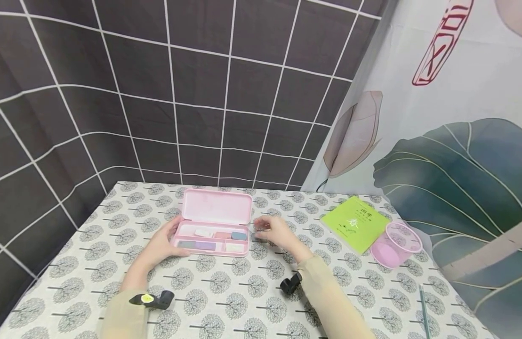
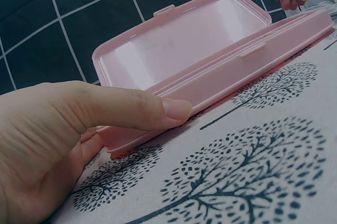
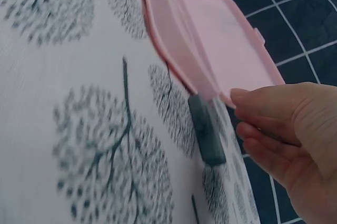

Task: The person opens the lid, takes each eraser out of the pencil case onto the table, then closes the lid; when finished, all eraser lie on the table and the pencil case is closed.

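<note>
An open pink pencil case (image 1: 214, 254) lies on the table with its lid tilted back. My left hand (image 1: 162, 242) grips its left end, and in the left wrist view the thumb (image 2: 176, 109) runs along the front wall. Inside are several eraser-like blocks: a blue one (image 1: 238, 236), a pink one (image 1: 224, 235), a purple one (image 1: 205, 246), a grey one (image 1: 186, 244) and white ones. A dark grey block (image 3: 206, 129) lies on the cloth beside the case's right end. Just over it hovers my right hand (image 1: 277, 231), its fingers loosely bent with nothing between them.
At the right lie a green booklet (image 1: 356, 223) and a pink see-through cup (image 1: 394, 245). A thin green pencil-like stick (image 1: 424, 310) is near the right front. Tree-patterned cloth (image 1: 227, 306) covers the table, and a dark checked curtain (image 1: 201, 94) hangs behind.
</note>
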`<state>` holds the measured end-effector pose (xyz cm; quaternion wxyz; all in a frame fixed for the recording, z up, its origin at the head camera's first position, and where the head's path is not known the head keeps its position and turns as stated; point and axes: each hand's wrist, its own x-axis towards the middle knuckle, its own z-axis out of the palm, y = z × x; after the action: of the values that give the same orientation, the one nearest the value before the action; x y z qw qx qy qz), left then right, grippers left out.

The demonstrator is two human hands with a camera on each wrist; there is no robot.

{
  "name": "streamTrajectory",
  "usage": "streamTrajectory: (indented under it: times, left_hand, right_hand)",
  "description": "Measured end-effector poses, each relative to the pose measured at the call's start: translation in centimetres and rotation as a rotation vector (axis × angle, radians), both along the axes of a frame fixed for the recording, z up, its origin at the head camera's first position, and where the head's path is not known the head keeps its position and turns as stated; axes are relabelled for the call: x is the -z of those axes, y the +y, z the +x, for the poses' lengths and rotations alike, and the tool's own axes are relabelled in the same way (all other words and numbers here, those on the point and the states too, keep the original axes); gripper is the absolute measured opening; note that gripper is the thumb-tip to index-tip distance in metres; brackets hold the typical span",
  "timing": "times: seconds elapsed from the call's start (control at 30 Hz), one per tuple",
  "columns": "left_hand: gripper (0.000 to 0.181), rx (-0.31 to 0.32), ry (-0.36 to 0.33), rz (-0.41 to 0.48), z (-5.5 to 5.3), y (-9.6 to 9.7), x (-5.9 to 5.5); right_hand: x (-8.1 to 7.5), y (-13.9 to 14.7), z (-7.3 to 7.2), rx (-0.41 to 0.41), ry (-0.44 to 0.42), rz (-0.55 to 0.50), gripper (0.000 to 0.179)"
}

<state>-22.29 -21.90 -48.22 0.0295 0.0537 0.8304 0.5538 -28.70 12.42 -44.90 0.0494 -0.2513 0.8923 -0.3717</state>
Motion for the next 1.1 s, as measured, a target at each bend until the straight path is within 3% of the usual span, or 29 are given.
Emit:
streamTrajectory:
  times: [0.17, 0.4, 0.73, 1.1]
  left_hand:
    - [0.118, 0.001, 0.016, -0.008, 0.0, 0.0, 0.0]
    - [0.119, -0.005, 0.017, 0.001, 0.1, 0.0, 0.1]
    - [0.119, -0.009, 0.013, -0.012, 0.0, -0.1, 0.3]
    - [0.116, 0.003, 0.054, -0.004, 0.1, 0.0, 0.2]
  right_hand:
    - [-1.0, -1.6, 0.0, 0.012, 0.021, -0.028, 0.031]
    - [-1.8, -4.9, -0.4, -0.059, 0.071, -0.033, 0.027]
    - [-1.8, -9.3, -0.1, -0.128, 0.033, -0.035, 0.028]
    - [-0.5, -12.2, 0.1, -0.142, -0.013, 0.025, 0.023]
